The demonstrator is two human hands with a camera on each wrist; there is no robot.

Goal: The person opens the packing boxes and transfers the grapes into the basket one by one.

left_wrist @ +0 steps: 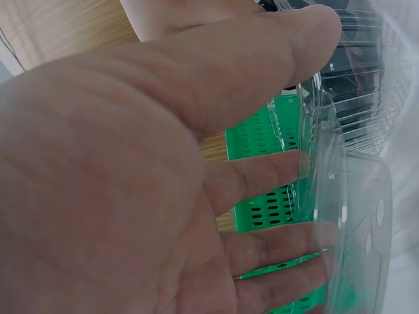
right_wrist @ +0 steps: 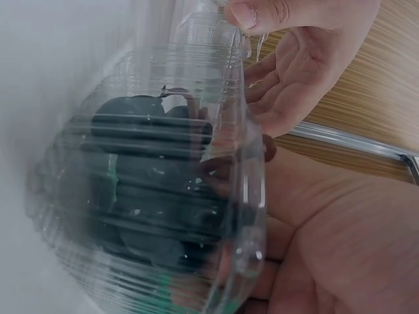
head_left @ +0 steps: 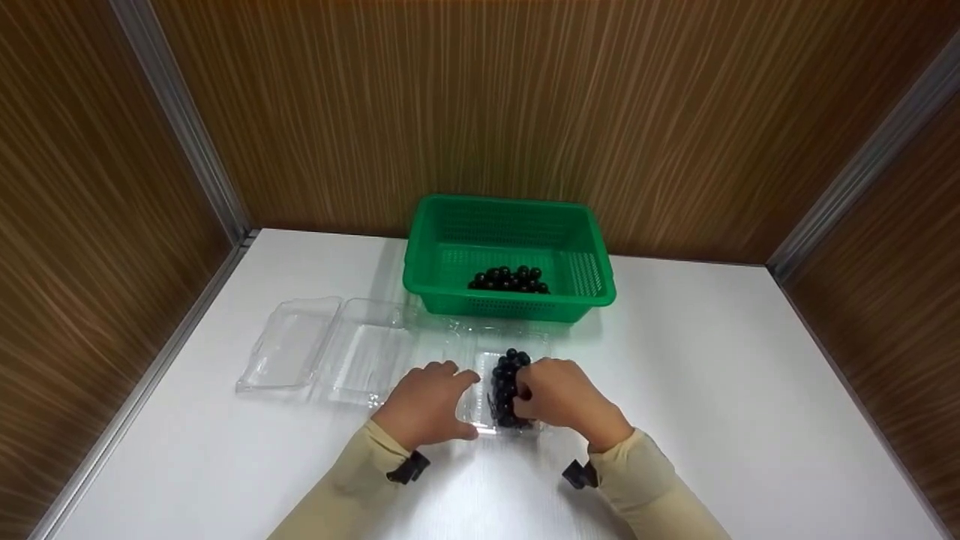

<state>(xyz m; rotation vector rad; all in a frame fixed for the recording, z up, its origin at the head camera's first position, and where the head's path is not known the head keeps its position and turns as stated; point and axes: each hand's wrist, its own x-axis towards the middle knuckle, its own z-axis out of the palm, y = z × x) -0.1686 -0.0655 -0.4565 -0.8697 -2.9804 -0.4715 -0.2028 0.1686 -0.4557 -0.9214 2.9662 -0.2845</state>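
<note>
A: Grapes (head_left: 508, 384), dark bunch, sit in the near clear clamshell (head_left: 480, 420) on the white tabletop (head_left: 750, 420), just in front of the green basket (head_left: 510, 259). Right hand (head_left: 559, 397) has its fingers curled onto the bunch. Left hand (head_left: 427, 401) lies against the clamshell's left wall, fingers fairly straight, thumb (left_wrist: 262, 72) over the rim; it steadies, does not clench.

B: Wrist views agree?

A: Right wrist view shows the grapes through the ribbed wall, fingertips (right_wrist: 252, 13) of the other hand at the rim. Left wrist view shows the palm beside the thin plastic edge.

B: Risks?

A: Judgement only. The tray is light and flimsy; if the bunch snags on the ribbing, the tray may lift with it or skid, since the left hand merely rests there. A hard pinch could crush berries or pull some off the stem, and loose ones would roll across the tabletop.

B: Anything else nearby?

A: Second bunch (head_left: 510, 280) already inside the basket. An empty open clamshell (head_left: 330, 349) lies to the left, apart from both hands.
</note>
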